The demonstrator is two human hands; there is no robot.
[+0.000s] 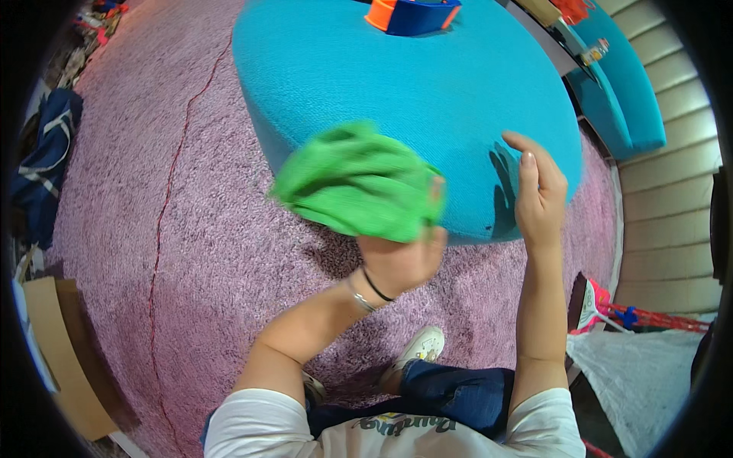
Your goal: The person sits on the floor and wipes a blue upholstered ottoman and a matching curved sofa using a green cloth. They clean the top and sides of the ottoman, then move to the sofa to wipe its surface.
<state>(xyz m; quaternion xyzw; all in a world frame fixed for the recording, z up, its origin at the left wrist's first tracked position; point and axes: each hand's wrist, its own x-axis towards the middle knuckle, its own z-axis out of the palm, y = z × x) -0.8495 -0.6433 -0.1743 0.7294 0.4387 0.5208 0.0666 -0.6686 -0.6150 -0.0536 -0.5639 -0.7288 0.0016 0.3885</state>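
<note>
My left hand (404,257) grips a green cloth (361,183), which is blurred and spreads out past the fingers to the left. The cloth is over the near edge of a turquoise upholstered ottoman (389,86); whether it touches the seat, I cannot tell. To the right, my right hand (541,194) is raised with thumb and fingers apart and nothing in it. Its shadow falls on the ottoman's right side. A blue and orange object (415,16) sits on the far part of the ottoman, cut by the top of the picture.
A red cord (170,177) runs along the pink carpet (217,320) at left. Cardboard (63,355) and a dark blue bag (51,154) lie at the left rim. A broom (590,303) and pale sheeting (641,372) are at right. A bottle (595,51) stands near a turquoise sofa (635,97).
</note>
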